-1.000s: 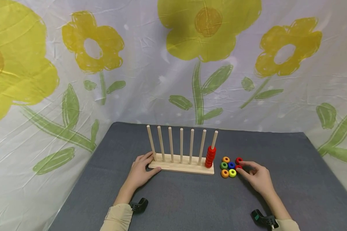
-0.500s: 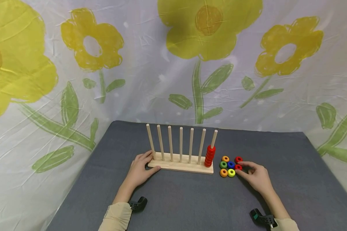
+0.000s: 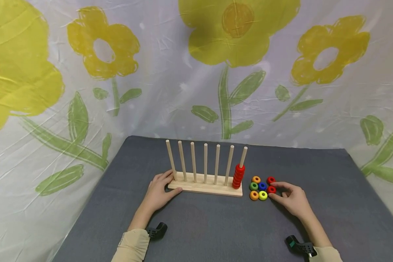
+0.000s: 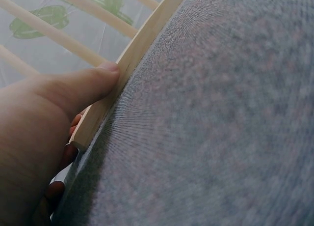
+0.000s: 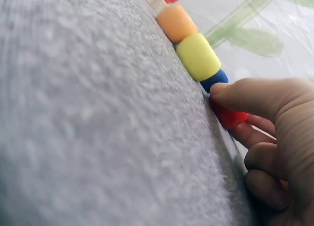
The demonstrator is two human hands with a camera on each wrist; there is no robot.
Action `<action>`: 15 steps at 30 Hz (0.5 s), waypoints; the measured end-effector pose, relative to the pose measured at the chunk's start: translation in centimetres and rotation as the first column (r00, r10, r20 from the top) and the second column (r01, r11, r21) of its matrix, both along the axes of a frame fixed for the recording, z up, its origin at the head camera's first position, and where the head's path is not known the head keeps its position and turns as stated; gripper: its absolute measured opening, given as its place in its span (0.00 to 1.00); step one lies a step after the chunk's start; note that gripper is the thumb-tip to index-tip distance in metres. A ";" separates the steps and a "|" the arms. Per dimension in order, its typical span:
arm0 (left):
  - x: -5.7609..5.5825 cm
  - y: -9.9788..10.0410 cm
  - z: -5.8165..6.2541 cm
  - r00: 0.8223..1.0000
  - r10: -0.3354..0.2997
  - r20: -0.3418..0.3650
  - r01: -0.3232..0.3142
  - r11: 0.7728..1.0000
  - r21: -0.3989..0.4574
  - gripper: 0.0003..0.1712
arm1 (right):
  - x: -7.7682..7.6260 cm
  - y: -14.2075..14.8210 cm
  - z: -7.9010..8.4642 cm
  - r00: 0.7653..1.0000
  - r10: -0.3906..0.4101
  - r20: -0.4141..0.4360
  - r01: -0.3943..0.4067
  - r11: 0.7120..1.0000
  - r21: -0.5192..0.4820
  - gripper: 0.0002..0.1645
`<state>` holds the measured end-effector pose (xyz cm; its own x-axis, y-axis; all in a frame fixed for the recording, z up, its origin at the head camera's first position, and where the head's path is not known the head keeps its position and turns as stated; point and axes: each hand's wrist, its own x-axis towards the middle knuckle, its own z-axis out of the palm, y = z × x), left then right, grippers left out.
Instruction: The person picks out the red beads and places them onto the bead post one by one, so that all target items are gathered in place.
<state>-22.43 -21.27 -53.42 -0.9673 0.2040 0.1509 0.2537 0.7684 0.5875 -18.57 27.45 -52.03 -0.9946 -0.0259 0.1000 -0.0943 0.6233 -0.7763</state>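
Note:
A wooden peg rack (image 3: 199, 187) stands on the dark cloth with a row of upright pegs. My left hand (image 3: 158, 194) grips the left end of its base. In the left wrist view the thumb (image 4: 98, 81) lies along the front edge and the other fingers are mostly hidden behind. Red beads (image 3: 238, 177) are stacked on the rightmost peg; the other pegs are bare. Right of the rack, my right hand (image 3: 294, 200) pinches a red bead (image 3: 271, 189) between thumb and index finger. In the right wrist view this red bead (image 5: 233, 118) sits low at the cloth.
Close to the right fingertips lie another red bead (image 3: 270, 179), a blue bead (image 3: 262, 186), a yellow bead (image 3: 263, 195), a green bead (image 3: 253, 186) and two orange beads (image 3: 254, 195). A flower-printed curtain (image 3: 163, 91) hangs behind the table (image 3: 216, 233).
The right thumb has shifted slightly toward the near side of the red bead, which shows more fully now. The left hand keeps its hold on the rack, and the view has tilted a little.

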 end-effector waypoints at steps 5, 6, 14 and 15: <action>-0.2 0.0 0.2 1.000 0.000 -0.011 0.000 1.000 -0.003 0.43 | -0.2 0.5 0.2 0.998 0.058 0.009 -0.057 0.997 -0.051 0.25; -0.2 0.0 0.2 1.000 0.000 -0.012 0.000 1.000 -0.004 0.43 | -0.2 0.6 0.2 0.998 0.065 0.017 -0.064 0.996 -0.060 0.26; 0.0 0.0 0.0 1.000 0.001 0.010 -0.001 1.000 -0.014 0.43 | -0.1 0.9 0.0 0.998 0.050 0.049 -0.047 0.998 -0.052 0.25; 0.0 0.0 0.0 1.000 0.000 0.012 0.000 1.000 -0.011 0.43 | -0.1 0.9 0.0 0.998 0.042 0.051 -0.040 0.998 -0.049 0.25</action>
